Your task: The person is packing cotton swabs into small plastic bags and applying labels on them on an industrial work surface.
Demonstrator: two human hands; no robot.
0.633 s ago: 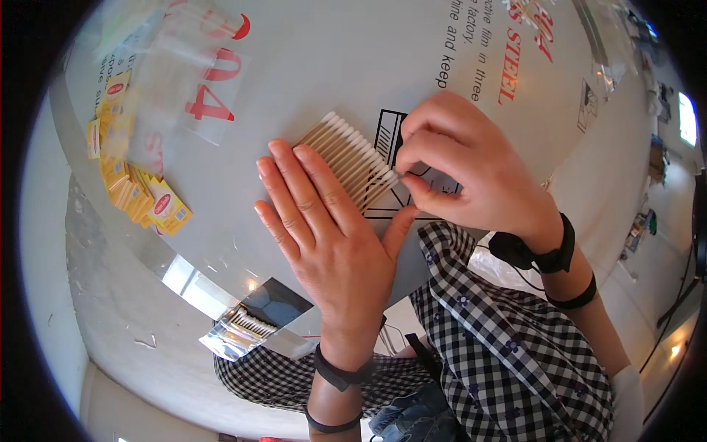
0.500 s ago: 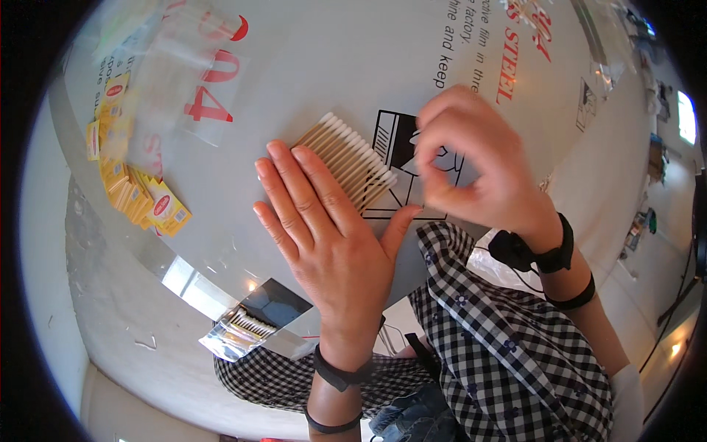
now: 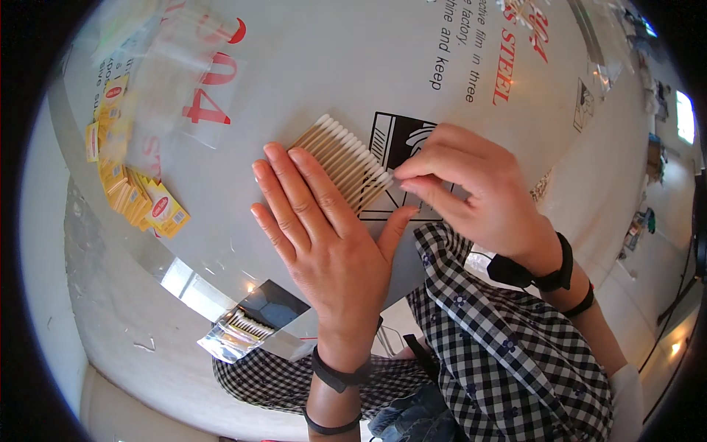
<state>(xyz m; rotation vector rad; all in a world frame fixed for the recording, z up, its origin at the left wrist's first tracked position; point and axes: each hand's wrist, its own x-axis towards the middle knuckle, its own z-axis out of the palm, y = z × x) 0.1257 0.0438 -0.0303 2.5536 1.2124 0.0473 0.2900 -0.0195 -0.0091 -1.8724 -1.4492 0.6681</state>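
A row of wooden-stick cotton swabs (image 3: 342, 155) lies side by side on the grey table, white tips slanting along its upper right side. My left hand (image 3: 328, 234) rests flat over the row's lower left part, fingers stretched out and thumb spread to the right. Those fingers cover the swabs' other ends. At the right end of the row, my right hand (image 3: 475, 188) pinches with thumb and forefinger at the tip of the last cotton swab (image 3: 389, 177). Its other fingers are curled in.
Yellow printed cards (image 3: 162, 210) spread in a curved stack at the left, beside clear plastic bags (image 3: 173, 81). A clear packet of swabs (image 3: 236, 335) sits at the table's near left edge. More loose swabs (image 3: 526, 13) lie at the far right.
My right hand has come down and left to the row's end, its fingers going from a loose blurred ring to a pinch at a swab tip. My left hand stays nearly still.
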